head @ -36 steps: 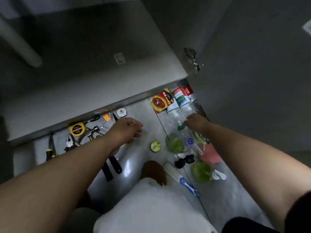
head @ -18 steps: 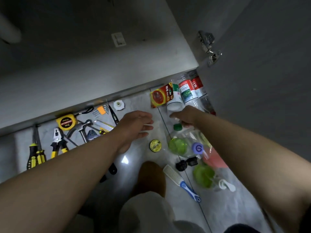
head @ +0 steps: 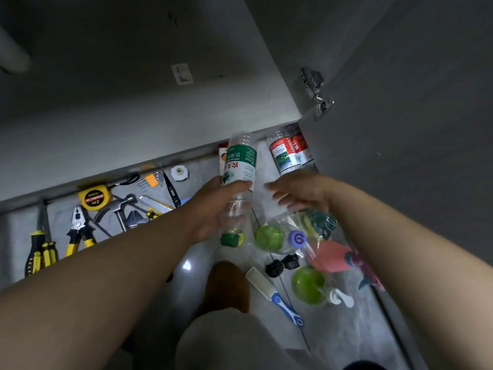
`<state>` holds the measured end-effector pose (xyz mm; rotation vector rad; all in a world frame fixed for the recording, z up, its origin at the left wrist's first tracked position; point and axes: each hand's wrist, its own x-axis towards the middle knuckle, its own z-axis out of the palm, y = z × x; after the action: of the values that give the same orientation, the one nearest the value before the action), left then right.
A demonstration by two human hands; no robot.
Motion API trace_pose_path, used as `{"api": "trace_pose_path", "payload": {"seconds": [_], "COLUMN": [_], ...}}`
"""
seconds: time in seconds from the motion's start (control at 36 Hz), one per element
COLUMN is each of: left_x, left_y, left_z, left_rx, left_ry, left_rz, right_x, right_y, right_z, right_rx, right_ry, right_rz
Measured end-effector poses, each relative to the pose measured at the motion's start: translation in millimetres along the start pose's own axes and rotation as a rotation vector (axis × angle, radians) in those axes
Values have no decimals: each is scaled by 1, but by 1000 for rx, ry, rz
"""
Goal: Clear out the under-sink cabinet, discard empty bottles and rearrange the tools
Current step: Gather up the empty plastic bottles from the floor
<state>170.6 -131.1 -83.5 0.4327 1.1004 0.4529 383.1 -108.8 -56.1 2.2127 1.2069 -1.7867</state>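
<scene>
Right, the left hand (head: 210, 212) grips a clear plastic bottle (head: 238, 161), thumb curled across the front just under the green-and-white label, fingers wrapped round behind. The bottle is up off the floor (head: 202, 172), upended and slightly tilted: base toward the cabinet, green cap (head: 229, 237) pointing down at the tiles.

Just beside it, the right hand (head: 301, 192) hovers with its fingers spread and loose, motion-blurred, holding nothing. Its fingertips (head: 270, 186) come very near the bottle, but I cannot tell whether they touch.

Beyond that hand, two red-labelled bottles (head: 289, 156) lie on the floor at the cabinet's foot, tucked beside the open cabinet door (head: 400, 129) with its metal hinge (head: 316, 94).

Over on the left, tools lie along the cabinet's foot: yellow-and-black screwdrivers (head: 40, 252), yellow-handled pliers (head: 78, 231), a yellow tape measure (head: 94, 197), a hammer (head: 120, 209), and a set of hex keys (head: 149, 180) in an orange holder. A white plastic fitting (head: 178, 172) sits near them.

Below the hands, a clutter of clear packaging holds two green rounds (head: 269, 237), a purple cap (head: 297, 239) and something pink (head: 330, 256). A white brush (head: 272, 292) with a blue handle lies diagonally close by.
</scene>
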Motion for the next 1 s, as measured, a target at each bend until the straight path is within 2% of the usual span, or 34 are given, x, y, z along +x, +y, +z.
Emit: {"api": "trace_pose_path", "payload": {"seconds": [0.06,0.11,0.17,0.33,0.5,0.64,0.72,0.92,1.0], "left_x": [0,1,3,7,8,0,-14,-70,-100], "left_y": [-2,-4,-5,-8,-9,-3,9,55,69], "left_z": [-8,-16,-24,-39,-46,-40,-30,7,30], "left_rx": [15,43,83,121,86,57,100,331,368], "left_ry": [-15,-20,-12,7,8,12,45,26,17], "left_rz": [5,2,5,10,20,56,75,238,281], "right_x": [22,43,61,96,103,89,62,-39,-88], "right_y": [12,25,36,47,45,36,26,15,14], "right_z": [-6,-5,-2,7,13,12,5,-15,-19], "right_rx": [-130,-307,-404,-311,-312,6,213,411,445], "right_ry": [291,429,470,530,486,393,330,235,237], "right_rz": [0,44,92,183,198,121,84,66,-5]}}
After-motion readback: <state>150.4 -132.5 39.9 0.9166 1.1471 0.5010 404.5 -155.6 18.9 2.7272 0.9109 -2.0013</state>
